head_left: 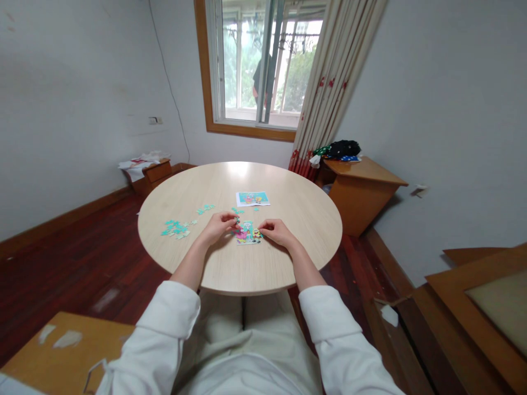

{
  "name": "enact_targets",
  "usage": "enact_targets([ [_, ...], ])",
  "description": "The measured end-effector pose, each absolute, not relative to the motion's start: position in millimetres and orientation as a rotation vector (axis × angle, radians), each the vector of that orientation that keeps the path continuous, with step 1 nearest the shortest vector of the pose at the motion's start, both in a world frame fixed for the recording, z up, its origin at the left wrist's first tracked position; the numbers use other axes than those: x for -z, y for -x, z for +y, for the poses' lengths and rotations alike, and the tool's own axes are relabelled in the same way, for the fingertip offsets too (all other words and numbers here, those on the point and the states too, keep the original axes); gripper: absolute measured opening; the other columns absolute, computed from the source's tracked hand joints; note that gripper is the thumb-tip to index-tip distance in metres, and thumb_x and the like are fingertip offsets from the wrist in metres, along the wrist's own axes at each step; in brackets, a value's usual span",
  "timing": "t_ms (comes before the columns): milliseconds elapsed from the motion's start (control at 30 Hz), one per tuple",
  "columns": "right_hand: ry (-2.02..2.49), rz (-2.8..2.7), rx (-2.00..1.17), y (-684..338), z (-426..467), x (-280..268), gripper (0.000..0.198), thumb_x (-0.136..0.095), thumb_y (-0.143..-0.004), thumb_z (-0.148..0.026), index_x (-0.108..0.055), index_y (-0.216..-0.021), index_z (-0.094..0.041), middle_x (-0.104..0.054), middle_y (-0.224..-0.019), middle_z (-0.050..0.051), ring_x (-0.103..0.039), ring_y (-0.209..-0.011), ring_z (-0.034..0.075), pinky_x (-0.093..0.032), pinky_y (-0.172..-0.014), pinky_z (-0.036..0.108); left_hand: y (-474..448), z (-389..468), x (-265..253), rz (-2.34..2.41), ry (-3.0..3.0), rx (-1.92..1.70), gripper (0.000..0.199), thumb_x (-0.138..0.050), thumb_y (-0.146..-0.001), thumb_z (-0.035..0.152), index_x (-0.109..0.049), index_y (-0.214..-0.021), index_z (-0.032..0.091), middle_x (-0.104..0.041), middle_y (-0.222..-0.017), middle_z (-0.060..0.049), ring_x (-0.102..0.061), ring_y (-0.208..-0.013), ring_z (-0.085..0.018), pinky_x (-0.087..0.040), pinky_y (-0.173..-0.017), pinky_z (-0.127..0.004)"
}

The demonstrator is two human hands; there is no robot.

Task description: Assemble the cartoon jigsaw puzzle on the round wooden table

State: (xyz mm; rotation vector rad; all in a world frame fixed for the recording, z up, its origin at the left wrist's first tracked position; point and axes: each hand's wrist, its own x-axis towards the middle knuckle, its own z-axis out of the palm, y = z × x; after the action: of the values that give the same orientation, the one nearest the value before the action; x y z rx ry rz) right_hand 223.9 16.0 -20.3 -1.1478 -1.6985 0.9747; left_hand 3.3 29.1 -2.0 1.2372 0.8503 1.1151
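Observation:
A partly joined jigsaw puzzle (248, 233) with pink, yellow and teal cartoon figures lies on the round table in front of me. My left hand (221, 226) is at its upper left, thumb and fingers pinched on what looks like a small teal jigsaw piece (237, 220). At the puzzle's right edge, the fingers of my right hand (278, 231) are curled together and closed on its border. Loose teal pieces (176, 228) form a pile to the left. A few more lie beyond my left hand. A printed picture sheet (252, 198) rests behind the puzzle.
The round, pale wooden table (296, 219) stands before a window (263, 60). A wooden cabinet (362, 192) with dark cloth on it is at the right, near the curtain (329, 82). Low wooden furniture (157, 170) bearing papers stands at the left. A person is partly visible beyond the glass.

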Motion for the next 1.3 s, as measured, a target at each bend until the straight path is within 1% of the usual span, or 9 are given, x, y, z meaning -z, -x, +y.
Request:
enact_targets([
  [100, 1.148, -1.702, -0.961, -223.6, 15.5, 20.4, 0.013, -0.063, -0.062, -0.026, -0.065, -0.067, -0.014, -0.066, -0.067, 0.003, -0.058, -0.064, 0.013, -0.046, -0.065, 0.027, -2.9, 27.7, 1.3, 0.835, -1.257, -1.040, 0.030, -0.075, -0.059, 0.025, -0.061, -0.081, 0.011, -0.065, -0.065, -0.005, -0.065, -0.061, -0.017, -0.052, -0.064, -0.032],
  [200, 1.147, -1.707, -0.939, -223.6, 16.1, 21.5, 0.014, -0.064, -0.063, -0.027, -0.065, -0.067, -0.014, -0.067, -0.067, 0.003, -0.059, -0.064, 0.013, -0.046, -0.065, 0.027, -2.8, 27.7, 2.7, 0.821, -1.264, -0.991, 0.030, -0.075, -0.060, 0.024, -0.061, -0.082, 0.011, -0.066, -0.065, -0.006, -0.065, -0.059, -0.016, -0.052, -0.065, -0.033],
  [367, 1.148, -1.700, -0.922, -224.0, 17.8, 23.1, 0.014, -0.064, -0.062, -0.027, -0.065, -0.067, -0.014, -0.067, -0.067, 0.003, -0.058, -0.063, 0.013, -0.046, -0.064, 0.027, -2.8, 29.8, 6.5, 0.812, -1.242, -0.982, 0.029, -0.077, -0.058, 0.021, -0.061, -0.079, 0.010, -0.066, -0.070, -0.005, -0.065, -0.061, -0.014, -0.052, -0.069, -0.031],
  [833, 1.166, -1.725, -0.903, -224.0, 17.1, 22.6, 0.015, -0.064, -0.062, -0.028, -0.066, -0.066, -0.014, -0.065, -0.063, 0.003, -0.056, -0.059, 0.012, -0.043, -0.059, 0.024, -2.9, 30.8, 7.4, 0.814, -1.262, -0.957, 0.025, -0.075, -0.061, 0.021, -0.062, -0.080, 0.011, -0.066, -0.068, -0.005, -0.064, -0.062, -0.014, -0.052, -0.070, -0.031],
  [1300, 1.151, -1.717, -0.922, -224.7, 18.8, 24.0, 0.017, -0.064, -0.062, -0.029, -0.066, -0.067, -0.013, -0.066, -0.065, 0.004, -0.056, -0.060, 0.012, -0.043, -0.060, 0.025, -2.7, 31.9, 6.9, 0.818, -1.260, -0.952, 0.021, -0.073, -0.062, 0.018, -0.063, -0.079, 0.010, -0.065, -0.068, -0.005, -0.064, -0.062, -0.014, -0.051, -0.071, -0.031],
])
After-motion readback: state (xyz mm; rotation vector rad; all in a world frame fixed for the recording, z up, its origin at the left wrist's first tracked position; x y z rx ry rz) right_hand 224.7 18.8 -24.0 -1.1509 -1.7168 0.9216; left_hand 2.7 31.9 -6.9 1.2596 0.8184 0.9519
